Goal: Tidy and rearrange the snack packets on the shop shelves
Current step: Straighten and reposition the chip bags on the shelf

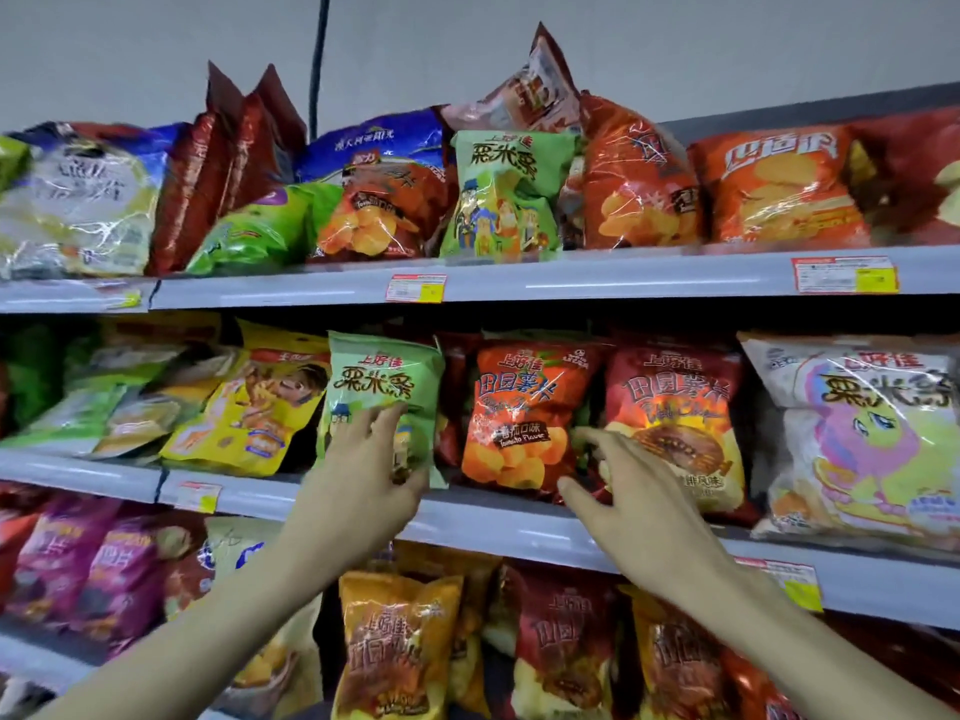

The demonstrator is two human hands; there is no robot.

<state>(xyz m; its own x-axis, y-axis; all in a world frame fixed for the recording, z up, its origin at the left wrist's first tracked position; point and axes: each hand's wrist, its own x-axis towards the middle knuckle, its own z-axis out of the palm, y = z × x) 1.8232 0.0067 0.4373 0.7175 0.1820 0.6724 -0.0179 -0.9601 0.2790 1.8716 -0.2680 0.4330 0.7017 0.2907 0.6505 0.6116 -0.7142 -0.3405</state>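
A light green snack packet (382, 387) stands upright on the middle shelf (493, 527). My left hand (371, 470) grips its lower front, fingers on the face and thumb at the lower right edge. To its right stands an orange tomato-flavour chip packet (519, 407), then a red chip packet (675, 407). My right hand (618, 491) hovers with spread fingers in front of the gap between those two packets, fingertips close to the orange one; whether it touches is unclear.
The top shelf (571, 278) holds mixed packets, among them a second light green packet (506, 194) and a tilted green one (249, 236). A yellow packet (254, 402) leans left of my left hand. A white packet (862, 439) stands far right. Orange and red packets fill the lower shelf.
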